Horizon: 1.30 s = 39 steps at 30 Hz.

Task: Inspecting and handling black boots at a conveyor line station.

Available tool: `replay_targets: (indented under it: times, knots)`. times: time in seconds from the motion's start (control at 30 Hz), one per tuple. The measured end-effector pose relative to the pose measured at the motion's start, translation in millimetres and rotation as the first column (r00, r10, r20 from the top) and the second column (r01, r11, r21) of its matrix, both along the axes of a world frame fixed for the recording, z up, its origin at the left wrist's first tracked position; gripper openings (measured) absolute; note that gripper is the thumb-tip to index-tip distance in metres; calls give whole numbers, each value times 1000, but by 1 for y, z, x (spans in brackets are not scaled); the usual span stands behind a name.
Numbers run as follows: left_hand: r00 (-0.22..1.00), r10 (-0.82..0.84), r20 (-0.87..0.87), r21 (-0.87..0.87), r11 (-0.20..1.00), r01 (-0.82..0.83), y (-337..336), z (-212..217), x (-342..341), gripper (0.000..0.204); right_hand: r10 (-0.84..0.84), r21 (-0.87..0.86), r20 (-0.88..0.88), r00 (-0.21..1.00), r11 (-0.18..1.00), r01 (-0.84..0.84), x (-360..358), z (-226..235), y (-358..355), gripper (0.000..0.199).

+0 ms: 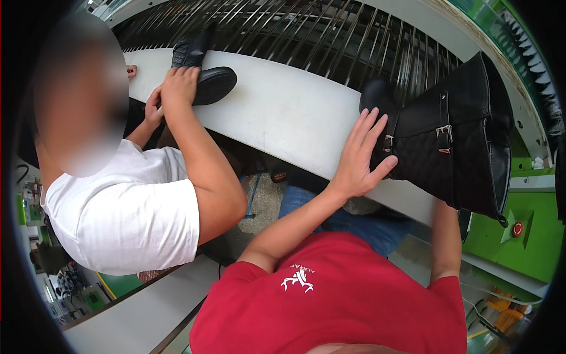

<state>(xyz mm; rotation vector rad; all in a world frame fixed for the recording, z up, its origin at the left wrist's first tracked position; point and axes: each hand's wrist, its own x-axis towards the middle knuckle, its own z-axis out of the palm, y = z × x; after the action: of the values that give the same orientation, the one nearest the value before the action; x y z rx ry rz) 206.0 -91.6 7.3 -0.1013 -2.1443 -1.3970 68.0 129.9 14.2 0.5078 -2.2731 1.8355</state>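
Buckle boot [466, 159], black and quilted, lies tilted at the right end of the tabletop [277, 106], visible straps [444, 134] buckled, handling seemingly unfinished, left hand [358, 158] spread wide against its ankle, right hand hidden behind it, grip untellable, what remains unclear.

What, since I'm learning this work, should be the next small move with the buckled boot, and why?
Perhaps curl the left hand more firmly around the black boot to steady it: the fingers are spread rather than wrapped, beside the small buckle, while the right forearm disappears behind the boot, so that hand's grip can't be seen.
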Motion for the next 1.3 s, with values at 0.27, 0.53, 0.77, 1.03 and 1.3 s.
replay_targets:
  times: [0.27,0.53,0.77,1.03,1.3]
  knots:
    - [999,4,41,-85,996,-1,-2,-16,-20,80,-1,-23,17,1000,1000,2,-21,-17,8,31]
    - [991,-73,-113,-134,989,58,2,-1,-8,97,101,-40,9,995,994,-101,-46,-45,-39,31]
    - [993,59,-101,-212,974,-80,29,-40,-6,122,152,-44,3,988,987,-152,-61,-63,-67,31]
    - [744,-227,628,268,961,67,12,-118,21,51,119,57,-77,990,992,-115,-81,-46,-77,31]
    - [953,130,274,-45,991,-123,4,-48,16,33,107,76,-71,992,992,-102,-78,-35,-83,34]
